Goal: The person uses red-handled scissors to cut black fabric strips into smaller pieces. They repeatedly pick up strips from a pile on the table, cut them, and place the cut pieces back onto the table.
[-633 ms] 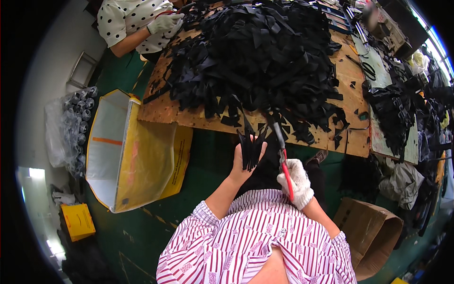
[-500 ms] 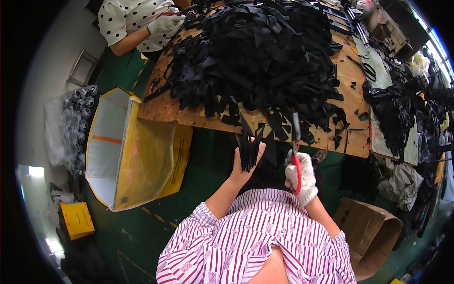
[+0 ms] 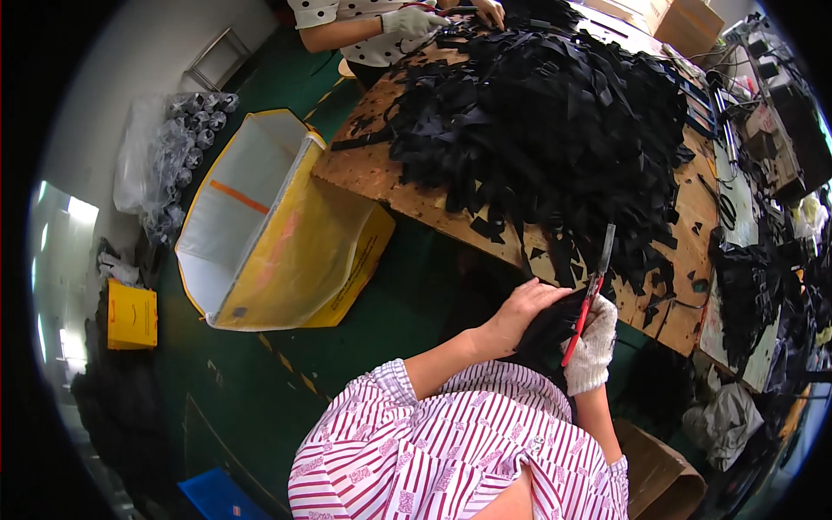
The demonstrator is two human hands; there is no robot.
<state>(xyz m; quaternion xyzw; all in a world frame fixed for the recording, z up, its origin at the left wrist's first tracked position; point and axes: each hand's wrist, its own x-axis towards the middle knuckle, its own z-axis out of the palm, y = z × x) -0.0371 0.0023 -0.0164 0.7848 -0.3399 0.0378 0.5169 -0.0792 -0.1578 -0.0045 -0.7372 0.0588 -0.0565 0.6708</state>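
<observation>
Red-handled scissors (image 3: 585, 314) are in my right hand (image 3: 594, 347), which wears a white knitted glove. Their blades are together and point away from me toward the table. My bare left hand (image 3: 520, 314) is close beside them on the left, its back up and its fingers pointing right. Under those fingers are black fabric strips (image 3: 555, 322), mostly hidden by the hand. Both hands are just short of the near edge of the wooden table (image 3: 416, 198). A large heap of black fabric strips (image 3: 555, 130) covers much of it.
A yellow bin with a white lining (image 3: 286, 251) stands left of the table. Across the table, a co-worker's gloved hand (image 3: 414, 21) holds a red-handled tool. Black-handled scissors (image 3: 726, 208) rest at the right. A cardboard box (image 3: 650, 468) stands low at my right.
My view has swung left, so the table appears farther right. My left hand has turned its back up and come closer to the scissors; the fanned strips it showed are now mostly covered.
</observation>
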